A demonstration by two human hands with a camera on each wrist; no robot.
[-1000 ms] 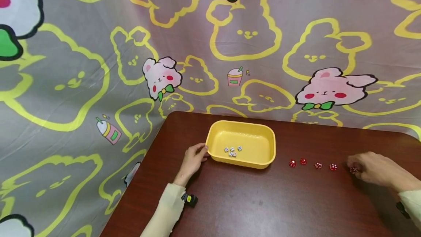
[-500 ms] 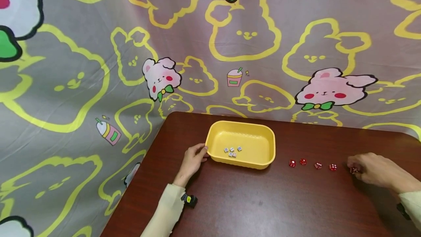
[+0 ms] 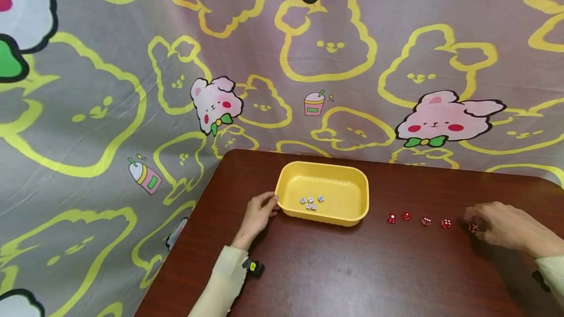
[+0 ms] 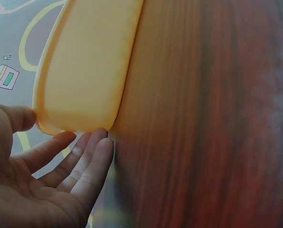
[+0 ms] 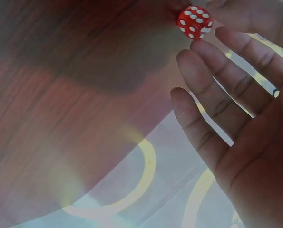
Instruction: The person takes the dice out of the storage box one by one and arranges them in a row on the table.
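Note:
A yellow plastic tray (image 3: 337, 220) stands on the table, and several white dice (image 3: 310, 203) lie inside towards its left. My left hand (image 3: 257, 213) is at the tray's left end. Its thumb and fairly straight fingertips touch the outside of the tray wall (image 4: 84, 126) in the left wrist view. To the right of the tray, several red dice (image 3: 426, 221) lie in a loose row. At the row's right end, my right hand (image 3: 502, 224) holds one red die (image 5: 194, 22) at thumb and fingertips, low over the table; the other fingers extend.
The dark wood table (image 3: 343, 273) meets a patterned cloth (image 3: 335, 97) behind and on the left. A small black camera (image 3: 254, 267) is strapped at the left wrist. In the right wrist view, the table edge (image 5: 146, 137) runs close to the right hand.
The red die at my right fingertips has turned slightly, showing more of its pips. My right hand has shifted a little; the left hand and the tray stay put.

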